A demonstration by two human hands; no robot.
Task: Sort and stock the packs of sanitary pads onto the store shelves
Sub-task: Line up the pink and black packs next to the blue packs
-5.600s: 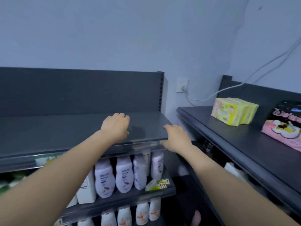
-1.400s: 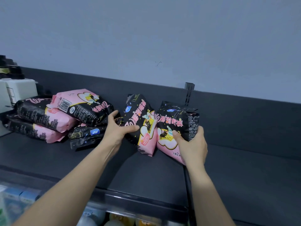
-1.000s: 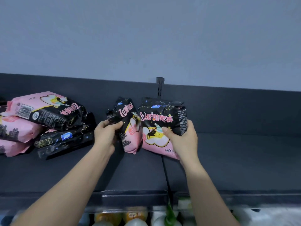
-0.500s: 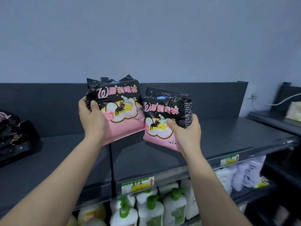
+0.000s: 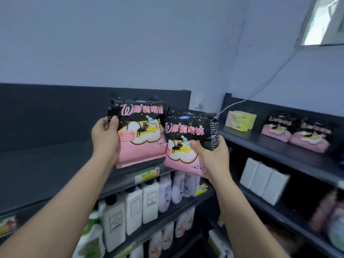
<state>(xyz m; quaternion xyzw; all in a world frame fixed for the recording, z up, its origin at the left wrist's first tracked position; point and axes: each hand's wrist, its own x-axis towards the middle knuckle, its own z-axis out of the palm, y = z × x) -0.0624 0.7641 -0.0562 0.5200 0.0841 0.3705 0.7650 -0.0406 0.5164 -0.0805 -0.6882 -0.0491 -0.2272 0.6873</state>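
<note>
My left hand [image 5: 105, 138] grips a black-and-pink pack of sanitary pads [image 5: 141, 135] by its left edge, held upright in the air. My right hand [image 5: 212, 157] grips a second, matching pack [image 5: 188, 135] from its lower right side, just right of the first and a little lower. Both packs hang in front of the dark top shelf [image 5: 46, 164]. On the right-hand shelf [image 5: 270, 148] stand two more black-and-pink packs [image 5: 296, 131] and a yellow pack [image 5: 240, 121].
Below the top shelf stand rows of white and lilac bottles [image 5: 149, 200]. White packets [image 5: 264, 180] sit on the right unit's lower shelf. A white cable [image 5: 270, 81] runs down the wall to the corner between the two shelf units.
Both hands lifted the two packs off the shelf and carried them to the right. The view has swung right, and the corner shelf with its packs has come into sight.
</note>
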